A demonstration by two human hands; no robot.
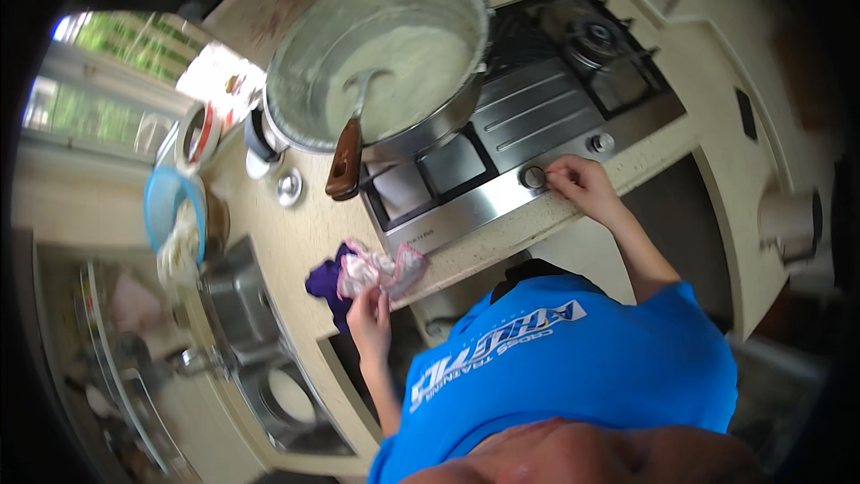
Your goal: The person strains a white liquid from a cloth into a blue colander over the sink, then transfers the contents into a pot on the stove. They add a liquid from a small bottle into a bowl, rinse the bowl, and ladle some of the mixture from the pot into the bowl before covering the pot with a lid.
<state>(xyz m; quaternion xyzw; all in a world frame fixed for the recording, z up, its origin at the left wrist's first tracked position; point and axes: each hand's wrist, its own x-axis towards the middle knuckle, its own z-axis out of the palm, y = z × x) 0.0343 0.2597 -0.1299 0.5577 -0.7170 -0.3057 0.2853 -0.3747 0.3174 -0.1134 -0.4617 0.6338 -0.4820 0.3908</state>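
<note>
My right hand (583, 189) is at the front of a stainless-steel gas hob (457, 220), its curled fingertips against the right side of a round control knob (533, 177). Whether they grip the knob is not clear. My left hand (368, 324) has its fingers closed at the near edge of a white cloth with pink trim (376, 270), bunched on the counter over a dark purple cloth (328, 284). A large metal pot (430, 134) stands on the hob's left side, holding a thick pale mixture (420, 74). A utensil with a brown handle (347, 158) leans in it, the handle over the rim.
A second burner (594, 40) sits at the hob's far right, beside another knob (602, 142). Left of the pot are a small metal lid (289, 187) and a blue basin (158, 205) with pale cloth hanging over it. A double sink (242, 302) holds a pot (265, 403).
</note>
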